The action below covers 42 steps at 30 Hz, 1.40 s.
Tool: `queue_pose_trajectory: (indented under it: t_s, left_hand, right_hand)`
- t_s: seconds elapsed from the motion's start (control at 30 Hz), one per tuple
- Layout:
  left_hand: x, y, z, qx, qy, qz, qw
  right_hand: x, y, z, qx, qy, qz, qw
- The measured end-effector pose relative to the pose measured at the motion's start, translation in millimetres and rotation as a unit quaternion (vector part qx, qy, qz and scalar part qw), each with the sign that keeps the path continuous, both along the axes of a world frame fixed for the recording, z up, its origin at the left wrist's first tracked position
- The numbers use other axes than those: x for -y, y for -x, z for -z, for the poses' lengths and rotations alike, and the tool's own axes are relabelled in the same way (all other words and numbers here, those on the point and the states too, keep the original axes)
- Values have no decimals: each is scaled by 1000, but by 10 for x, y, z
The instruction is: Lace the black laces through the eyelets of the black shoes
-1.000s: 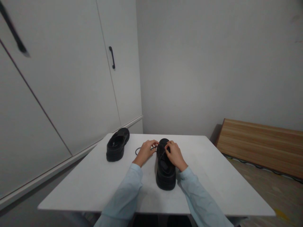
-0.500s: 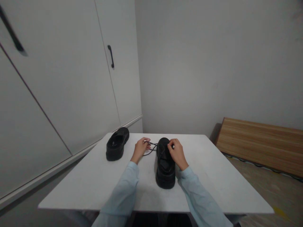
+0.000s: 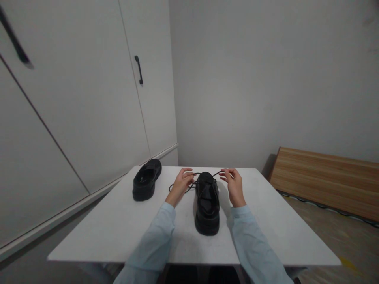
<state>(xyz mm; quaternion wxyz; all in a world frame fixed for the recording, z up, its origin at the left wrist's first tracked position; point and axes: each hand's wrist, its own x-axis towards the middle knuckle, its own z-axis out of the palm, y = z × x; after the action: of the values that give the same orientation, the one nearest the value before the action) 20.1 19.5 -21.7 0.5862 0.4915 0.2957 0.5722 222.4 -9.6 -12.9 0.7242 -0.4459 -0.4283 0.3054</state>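
A black shoe stands upright on the white table between my hands, its toe pointing away from me and its heel toward me. Black lace runs out from both sides of its front. My left hand, just left of the toe, pinches a strand of the lace. More lace loops lie beside and below those fingers. To the right of the toe, my right hand is closed on another strand, pulled out from the shoe. A second black shoe stands at the table's back left.
The white table spans the lower view. White cabinet doors with dark handles rise at the left, and a grey wall is behind. A wooden panel leans by the wall at the right.
My right hand has moved right, away from the shoe, drawing a strand of lace out with it. My left hand has shifted slightly right and up, closer to the toe.
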Motion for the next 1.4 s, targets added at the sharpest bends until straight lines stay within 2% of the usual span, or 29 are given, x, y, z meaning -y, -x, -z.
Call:
queue_pose_trajectory:
  t_s: [0.13, 0.37, 0.7, 1.0, 1.2, 1.4]
  left_hand:
    - [-28, -5, 47, -101, -56, -33, 993]
    - [-79, 2, 128, -179, -112, -71, 975]
    - [49, -56, 104, -241, -170, -31, 955]
    - [118, -59, 101, -279, -214, -41, 935]
    - [142, -43, 106, -285, -229, -4, 931]
    - [122, -16, 125, -299, -265, -13, 917]
  right_hand:
    - [11, 3, -19, -33, -29, -4, 999]
    - [-6, -29, -27, -81, -56, 5, 995]
    - [-19, -187, -69, -207, -90, -3, 974]
    - [10, -317, -115, -264, -133, -7, 955]
    - [23, -392, -140, -257, -151, 10, 954]
    - [50, -471, -180, -258, -177, 28, 949]
